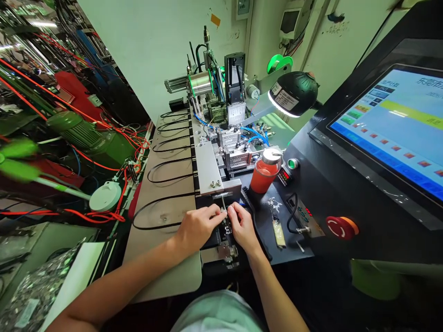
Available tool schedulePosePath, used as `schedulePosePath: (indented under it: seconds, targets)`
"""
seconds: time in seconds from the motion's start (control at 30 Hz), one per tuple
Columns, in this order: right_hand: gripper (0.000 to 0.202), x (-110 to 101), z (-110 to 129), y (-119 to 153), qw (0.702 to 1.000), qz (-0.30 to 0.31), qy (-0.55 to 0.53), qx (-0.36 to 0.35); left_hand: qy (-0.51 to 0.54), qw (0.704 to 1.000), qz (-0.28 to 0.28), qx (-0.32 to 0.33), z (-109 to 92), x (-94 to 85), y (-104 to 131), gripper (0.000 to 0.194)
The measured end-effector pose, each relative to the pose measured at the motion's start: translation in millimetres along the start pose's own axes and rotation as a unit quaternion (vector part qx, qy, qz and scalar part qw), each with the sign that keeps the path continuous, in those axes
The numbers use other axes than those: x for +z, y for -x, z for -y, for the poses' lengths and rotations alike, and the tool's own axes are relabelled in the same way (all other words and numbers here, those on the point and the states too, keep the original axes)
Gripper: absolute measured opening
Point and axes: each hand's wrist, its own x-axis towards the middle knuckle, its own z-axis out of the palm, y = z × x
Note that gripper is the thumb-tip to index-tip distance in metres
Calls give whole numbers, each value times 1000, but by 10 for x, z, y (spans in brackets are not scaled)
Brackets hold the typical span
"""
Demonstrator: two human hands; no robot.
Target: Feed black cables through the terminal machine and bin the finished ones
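Both of my hands meet over a narrow metal fixture (226,229) at the front of a bench machine. My left hand (200,227) has its thumb and index finger pressed together at the fixture's left side. Close beside it, my right hand (242,227) is curled with thumb and fingertips together. Whatever small part the fingertips hold is too small to make out. Black cable loops (152,226) lie on the beige plate to the left, joining a flat metal cover (207,168) beyond my hands.
An orange-red jar (263,173) stands right of the machine, under a black lamp (294,93). Further right are a yellowish packet (278,233), a red stop button (341,228) and a touchscreen (398,120). A blurred green fan (19,160) is at far left.
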Motion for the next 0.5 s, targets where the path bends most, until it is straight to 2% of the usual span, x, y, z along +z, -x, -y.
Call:
schedulePosePath:
  seconds: [0.07, 0.13, 0.23, 0.33, 0.4, 0.5]
  targets:
    - [35, -5, -11, 1, 1000, -2, -11, 10, -51, 997, 31, 50, -11, -43, -36, 27]
    - [37, -28, -27, 9, 1000, -12, -14, 23, -65, 994, 71, 61, -14, -89, -69, 26]
    - [37, -101, -19, 42, 998, -46, 27, 27, -7, 995, 98, -8, 20, -127, -63, 27]
    - [27, -170, 52, 95, 993, -52, 103, -32, 60, 989, 97, -90, 76, -127, -9, 21]
    - [25, -192, 109, 131, 985, -32, 144, -91, 71, 986, 102, -111, 105, -120, 17, 20]
    - [26, -215, 153, 167, 970, -26, 193, -146, 72, 986, 103, -108, 129, -106, 17, 22]
